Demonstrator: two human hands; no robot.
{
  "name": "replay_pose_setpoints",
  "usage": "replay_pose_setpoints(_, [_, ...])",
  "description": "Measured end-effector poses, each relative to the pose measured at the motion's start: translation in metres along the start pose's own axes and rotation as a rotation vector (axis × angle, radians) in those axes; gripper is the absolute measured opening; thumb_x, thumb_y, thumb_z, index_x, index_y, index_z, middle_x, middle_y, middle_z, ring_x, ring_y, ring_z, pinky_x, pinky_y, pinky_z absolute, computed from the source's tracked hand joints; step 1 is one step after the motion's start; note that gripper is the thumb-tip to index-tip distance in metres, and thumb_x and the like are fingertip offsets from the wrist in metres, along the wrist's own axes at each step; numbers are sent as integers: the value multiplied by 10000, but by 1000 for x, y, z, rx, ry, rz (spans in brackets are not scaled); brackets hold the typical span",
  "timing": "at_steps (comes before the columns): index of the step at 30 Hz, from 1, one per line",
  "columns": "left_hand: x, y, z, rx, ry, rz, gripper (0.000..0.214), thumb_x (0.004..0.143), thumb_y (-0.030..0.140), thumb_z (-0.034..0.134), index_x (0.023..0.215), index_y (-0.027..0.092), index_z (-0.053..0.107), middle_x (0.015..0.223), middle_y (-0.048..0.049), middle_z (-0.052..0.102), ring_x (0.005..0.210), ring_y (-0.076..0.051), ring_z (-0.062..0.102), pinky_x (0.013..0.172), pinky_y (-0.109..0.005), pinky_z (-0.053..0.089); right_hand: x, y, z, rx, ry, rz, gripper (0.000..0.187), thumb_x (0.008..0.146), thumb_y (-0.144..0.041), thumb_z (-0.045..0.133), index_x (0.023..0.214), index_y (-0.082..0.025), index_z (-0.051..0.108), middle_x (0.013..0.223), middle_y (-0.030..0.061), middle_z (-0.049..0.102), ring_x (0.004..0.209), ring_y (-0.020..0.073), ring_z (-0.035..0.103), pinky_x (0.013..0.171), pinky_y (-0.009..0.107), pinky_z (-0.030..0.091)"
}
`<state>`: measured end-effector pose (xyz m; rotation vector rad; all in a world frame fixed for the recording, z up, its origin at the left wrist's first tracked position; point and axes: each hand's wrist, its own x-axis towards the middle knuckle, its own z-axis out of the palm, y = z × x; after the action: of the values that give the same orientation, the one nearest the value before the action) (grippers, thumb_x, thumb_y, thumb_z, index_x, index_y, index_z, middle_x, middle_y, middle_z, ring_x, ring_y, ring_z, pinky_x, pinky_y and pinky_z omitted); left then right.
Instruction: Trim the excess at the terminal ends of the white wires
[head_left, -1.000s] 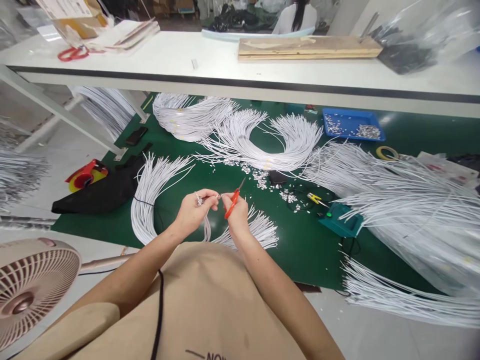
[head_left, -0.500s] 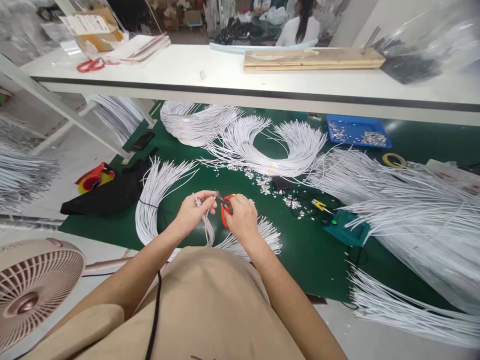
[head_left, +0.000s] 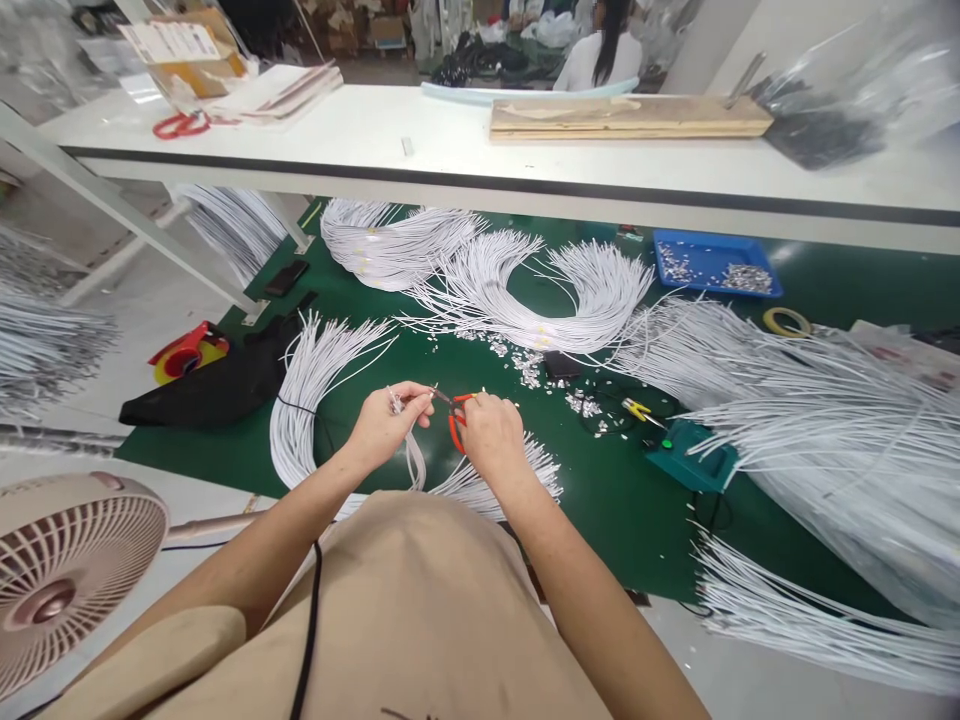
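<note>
My left hand is closed on several thin white wires, whose ends poke out near the thumb and fingertips. Wrapped round the red handles of small pliers, my right hand holds their dark jaws pointing left, close to the left fingertips. Whether the jaws touch a wire end is too small to tell. A curved bundle of white wires lies left of my hands, and more wire ends fan out under my right wrist. Small silvery bits are scattered beyond the hands.
Beyond are large white wire bundles and a blue tray of small metal pieces. To the right stand a green box and wires in plastic. A white shelf crosses above; a fan is at left.
My right hand and the pliers have shifted slightly to the right, away from my left fingertips. My left hand stays almost where it was, still holding the wires.
</note>
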<state>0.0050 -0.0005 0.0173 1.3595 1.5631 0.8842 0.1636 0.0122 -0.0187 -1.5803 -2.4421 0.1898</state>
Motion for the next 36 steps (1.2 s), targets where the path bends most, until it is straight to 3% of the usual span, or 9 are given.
replay_pose_setpoints(7, [0,-2,1,22,21,-39,276,753,407,543,780,147,631,635,-27,623,572,-143,568,571,-251,398,-2,4,3,104,-23,36,274,870,-280,427,770,-138,639,765,97,629,728,179,559,648,295,312])
replay_pose_setpoints(9, [2,-2,1,8,14,-46,273,752,402,547,790,145,631,647,-29,625,577,-142,571,558,-247,393,1,4,6,313,-34,137,274,835,-344,488,722,-155,651,741,77,642,705,166,569,642,273,337])
replay_pose_setpoints(12, [3,-1,3,-19,-16,-44,274,753,395,553,819,140,631,676,-38,632,588,-144,578,542,-242,391,10,0,8,861,4,309,278,782,-427,532,788,-187,670,780,34,665,697,143,580,629,242,387])
replay_pose_setpoints(16, [4,-2,3,-107,-84,-69,290,735,385,596,885,139,629,708,-56,660,656,-172,621,587,-260,431,22,-8,6,1363,38,336,281,727,-418,573,827,-173,666,780,22,662,693,138,577,637,242,432])
replay_pose_setpoints(18, [5,-5,2,-226,-119,-99,326,700,364,648,936,142,615,793,-75,682,769,-200,644,692,-293,461,23,-9,2,1337,132,383,249,707,-398,590,771,-167,659,740,19,643,676,138,565,641,250,436])
replay_pose_setpoints(21, [6,-12,-1,-390,-153,-145,380,643,338,708,950,139,606,945,-113,679,903,-235,635,841,-366,446,21,-10,-7,1103,431,497,226,742,-343,552,864,-176,643,848,36,623,752,142,560,714,265,434])
replay_pose_setpoints(23, [7,-17,-3,-436,-152,-167,412,618,334,729,958,137,605,971,-124,675,922,-247,631,873,-397,434,20,-13,-13,996,539,463,231,775,-298,509,936,-182,627,931,47,604,815,137,555,762,262,424])
replay_pose_setpoints(29, [10,-21,-1,-368,-137,-121,525,579,358,741,1035,148,588,995,-93,668,921,-235,611,839,-351,444,22,-27,-5,1002,160,272,186,760,-311,514,786,-200,661,772,-1,612,693,118,555,646,225,423])
replay_pose_setpoints(36, [6,-24,-1,-300,-66,-136,470,605,359,722,989,144,557,875,-65,669,813,-191,622,784,-324,453,24,-19,5,1283,-15,285,198,695,-345,594,771,-178,668,728,7,631,668,130,562,651,248,442])
